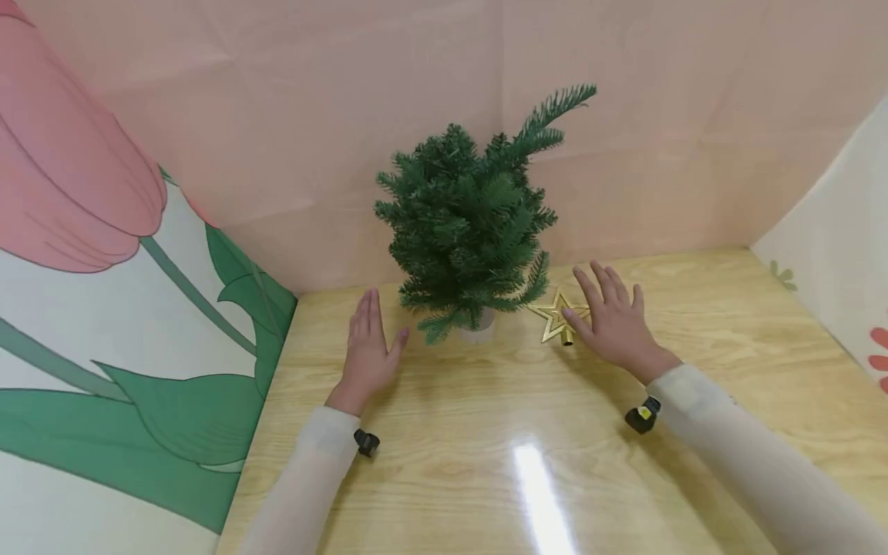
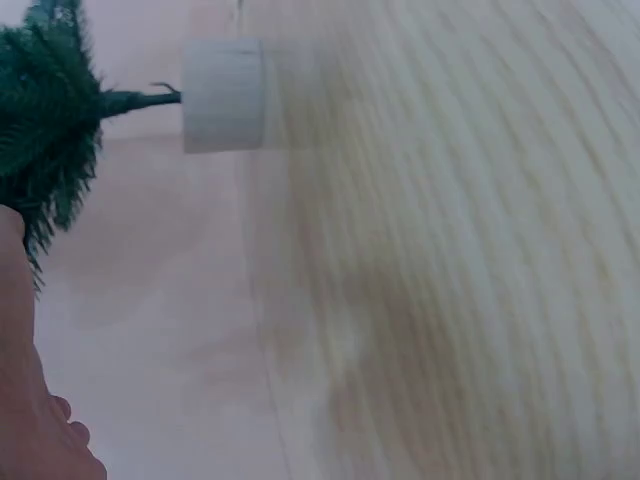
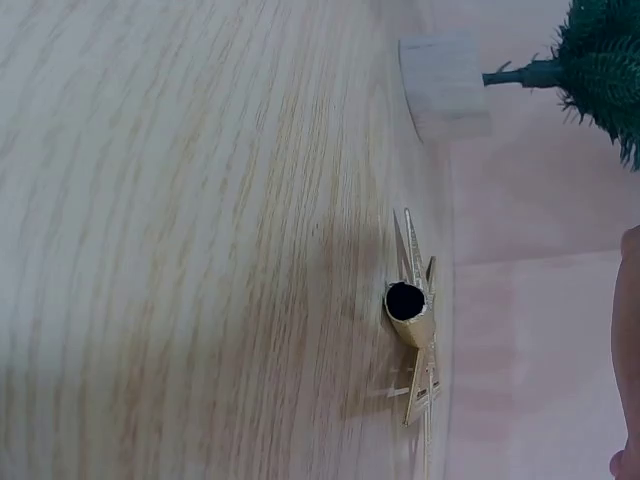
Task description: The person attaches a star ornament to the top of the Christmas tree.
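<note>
A small green artificial Christmas tree [image 1: 472,223] stands upright on a pale round base [image 1: 479,327] at the back of the table. To its right lies a gold star tree topper [image 1: 553,314] with a short hollow socket, seen end-on in the right wrist view as a dark opening in a gold tube [image 3: 412,316]. My left hand [image 1: 369,356] is held left of the tree, fingers straight and nothing in it. Fingers spread, my right hand [image 1: 616,320] hovers beside the star; its thumb overlaps the star in the head view, and contact cannot be judged.
The wooden table [image 1: 444,462] meets a pink cloth backdrop [image 1: 312,154] just behind the tree. A printed tulip panel [image 1: 194,370] borders the left edge, and a white patterned panel [image 1: 846,231] the right. One long branch [image 1: 555,112] sticks out at the tree's upper right.
</note>
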### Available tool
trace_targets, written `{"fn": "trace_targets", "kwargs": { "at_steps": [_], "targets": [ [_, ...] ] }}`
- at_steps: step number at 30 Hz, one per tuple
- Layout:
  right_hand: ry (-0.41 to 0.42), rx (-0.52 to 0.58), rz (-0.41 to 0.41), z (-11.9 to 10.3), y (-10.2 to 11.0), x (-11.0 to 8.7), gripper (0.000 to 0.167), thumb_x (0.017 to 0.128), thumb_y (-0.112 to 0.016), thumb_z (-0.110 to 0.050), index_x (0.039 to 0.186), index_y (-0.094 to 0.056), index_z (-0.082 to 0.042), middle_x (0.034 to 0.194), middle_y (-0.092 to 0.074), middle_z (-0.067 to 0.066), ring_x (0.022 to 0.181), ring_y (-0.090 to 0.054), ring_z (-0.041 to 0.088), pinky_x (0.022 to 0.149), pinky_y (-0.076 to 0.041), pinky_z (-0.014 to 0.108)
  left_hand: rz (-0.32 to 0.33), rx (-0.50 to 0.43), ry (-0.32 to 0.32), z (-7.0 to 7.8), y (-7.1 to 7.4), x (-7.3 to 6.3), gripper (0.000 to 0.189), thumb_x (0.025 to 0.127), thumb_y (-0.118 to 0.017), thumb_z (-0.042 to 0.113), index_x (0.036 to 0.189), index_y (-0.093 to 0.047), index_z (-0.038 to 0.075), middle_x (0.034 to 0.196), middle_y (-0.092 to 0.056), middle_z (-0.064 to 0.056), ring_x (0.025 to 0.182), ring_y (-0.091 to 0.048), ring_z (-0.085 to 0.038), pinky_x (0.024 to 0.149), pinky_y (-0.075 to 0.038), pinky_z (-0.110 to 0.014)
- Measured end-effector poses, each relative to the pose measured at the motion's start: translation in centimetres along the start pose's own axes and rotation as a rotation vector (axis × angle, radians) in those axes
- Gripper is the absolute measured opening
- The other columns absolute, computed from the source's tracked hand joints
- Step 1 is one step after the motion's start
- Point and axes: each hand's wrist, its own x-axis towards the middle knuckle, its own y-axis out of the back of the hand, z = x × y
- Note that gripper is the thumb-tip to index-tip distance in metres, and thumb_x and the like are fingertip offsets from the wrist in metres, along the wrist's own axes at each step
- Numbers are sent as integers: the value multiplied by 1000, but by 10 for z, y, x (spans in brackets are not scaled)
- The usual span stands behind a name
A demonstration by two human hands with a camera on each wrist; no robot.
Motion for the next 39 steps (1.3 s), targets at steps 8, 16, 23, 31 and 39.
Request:
{"fn": "trace_targets", "kwargs": {
  "at_steps": [8,16,23,31,39],
  "targets": [
    [11,18,17,3,-1,-1,74,100,-45,-51,158,-9,-23,162,-4,14,146,-3,40,104,-7,77,154,-161,-78,11,10,13,78,103,-45,40,157,2,9,162,-8,-12,147,-13,-27,118,-20,-48],
    [20,17,-7,4,-5,-4,75,100,-46,-50,158,-9,-22,162,-3,14,145,-7,42,103,-12,78,174,-248,-77,21,19,19,74,103,-38,47,157,6,21,162,-9,-8,146,-16,-25,116,-23,-48],
    [24,12,0,5,-5,-5,75,100,-47,-49,158,-10,-20,161,-7,16,144,-11,42,102,-14,77,205,-316,-83,26,21,23,70,105,-41,35,157,4,21,162,-11,-4,146,-17,-24,115,-25,-50],
    [-10,72,-11,6,-10,-7,81,99,-53,-45,157,-9,-11,156,-16,26,137,-22,52,99,-24,76,193,-445,-67,32,22,24,66,106,-41,33,157,-1,23,161,-11,7,146,-15,-16,117,-21,-46],
    [-94,240,-69,5,-5,-11,80,100,-54,-40,150,-17,9,144,-24,39,129,-26,58,99,-29,72,177,-475,-67,37,27,22,65,106,-37,40,157,-2,23,161,-11,6,146,-15,-16,117,-22,-48]
  ]
}}
